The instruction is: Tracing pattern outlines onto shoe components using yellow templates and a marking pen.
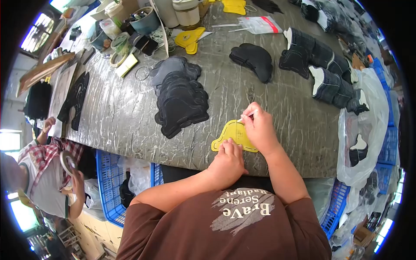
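Observation:
A yellow template (219, 143) with a rounded outline and slots along its border lies flat near the table's front edge. My left hand (228, 158) presses its lower middle, fingers bent and held together. Between thumb and fingers of my right hand (260, 128) is a slim white marking pen (247, 115), its tip at the template's top edge. Whether anything lies under the template is hidden. To the left sits a fanned stack of black cut pieces (182, 102) with similar curved outlines. More black cut pieces (253, 60) lie beyond the template.
Black quilted pieces with white fleece (331, 86) lie at the right, beside a clear plastic bag (366, 125). Tubs (145, 21), tape and cord crowd the far left. Another yellow template (190, 40) lies there. A co-worker (47, 173) is at the left, near a blue crate (106, 190).

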{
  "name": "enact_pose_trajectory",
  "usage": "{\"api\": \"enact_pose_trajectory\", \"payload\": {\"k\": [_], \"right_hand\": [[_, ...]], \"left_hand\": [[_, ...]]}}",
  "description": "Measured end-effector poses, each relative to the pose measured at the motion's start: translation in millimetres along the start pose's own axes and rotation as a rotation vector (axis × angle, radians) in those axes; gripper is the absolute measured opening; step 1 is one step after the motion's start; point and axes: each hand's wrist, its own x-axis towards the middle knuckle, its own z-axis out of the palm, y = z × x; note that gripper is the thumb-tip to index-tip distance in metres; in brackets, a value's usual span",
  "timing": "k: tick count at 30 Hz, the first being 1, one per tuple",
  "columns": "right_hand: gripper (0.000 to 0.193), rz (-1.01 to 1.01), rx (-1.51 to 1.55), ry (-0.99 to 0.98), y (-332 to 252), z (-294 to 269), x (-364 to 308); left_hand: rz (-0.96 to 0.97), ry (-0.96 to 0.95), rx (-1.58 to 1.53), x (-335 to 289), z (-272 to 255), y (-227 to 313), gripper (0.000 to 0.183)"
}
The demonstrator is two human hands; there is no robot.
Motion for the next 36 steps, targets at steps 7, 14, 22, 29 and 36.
{"api": "enact_pose_trajectory", "payload": {"k": [7, 14, 22, 29, 36], "right_hand": [[0.011, -0.008, 0.033, 0.036, 8.9, -0.7, -6.5], [0.011, -0.01, 0.014, 0.122, 18.7, -8.2, -23.3], [0.008, 0.021, 0.047, 0.164, 11.8, -11.2, -49.2], [0.011, -0.046, 0.02, 0.18, 17.4, -17.2, -69.5], [0.009, -0.073, 0.034, 0.192, 11.3, -13.7, -55.2]], "left_hand": [[0.011, 0.032, -0.001, -0.3, 1.5, -1.5, 0.079], [0.013, 0.026, 0.002, -0.1, 1.7, -0.5, 0.078], [0.004, 0.013, 0.005, -0.4, 1.5, 0.6, 0.078], [0.003, 0.0, 0.02, 0.1, 1.8, 0.7, 0.079], [0.003, -0.002, 0.041, -0.1, 1.4, 0.9, 0.08]]}}
